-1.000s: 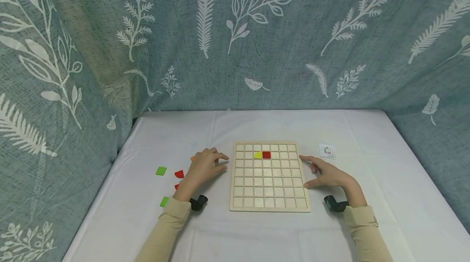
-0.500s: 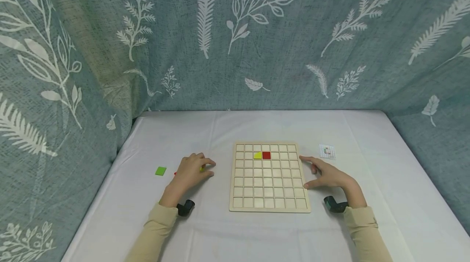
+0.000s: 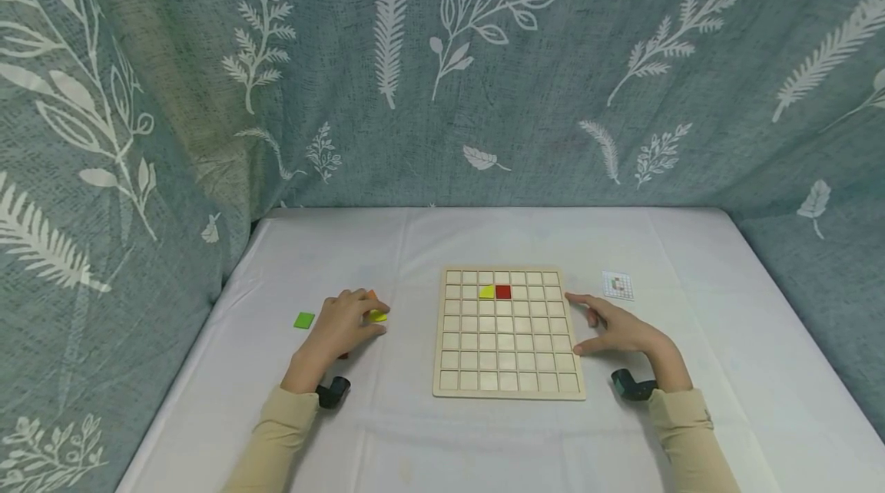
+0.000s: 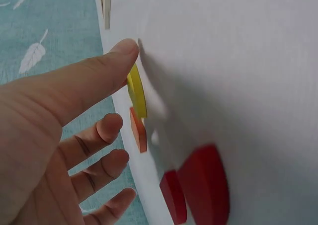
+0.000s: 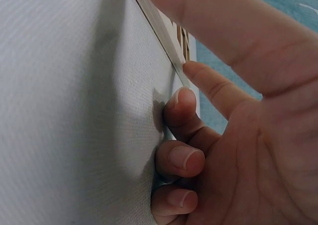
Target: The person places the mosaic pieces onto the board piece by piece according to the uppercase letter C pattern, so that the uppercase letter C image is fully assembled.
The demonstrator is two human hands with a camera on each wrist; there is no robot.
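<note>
A wooden grid board [image 3: 508, 389] lies mid-table with a yellow piece [image 3: 487, 292] and a red square [image 3: 503, 292] side by side in its second row. My left hand [image 3: 348, 322] hovers over loose pieces left of the board, fingers relaxed and holding nothing. In the left wrist view its thumb tip [image 4: 124, 48] touches the cloth beside a yellow piece [image 4: 136, 91]; an orange piece [image 4: 139, 130] and two red pieces [image 4: 203, 185] lie close by. My right hand [image 3: 611, 328] rests at the board's right edge, its thumb [image 5: 208, 81] against the rim [image 5: 159, 26].
A green square [image 3: 303, 320] sits left of my left hand. A small pattern card [image 3: 618, 285] lies right of the board. White cloth [image 3: 484, 239] covers the table, and leaf-print curtains close in the back and both sides.
My left hand has drawn back leftward from the board's left edge to the loose pieces, uncovering the yellow one. The right hand and the board have not moved.
</note>
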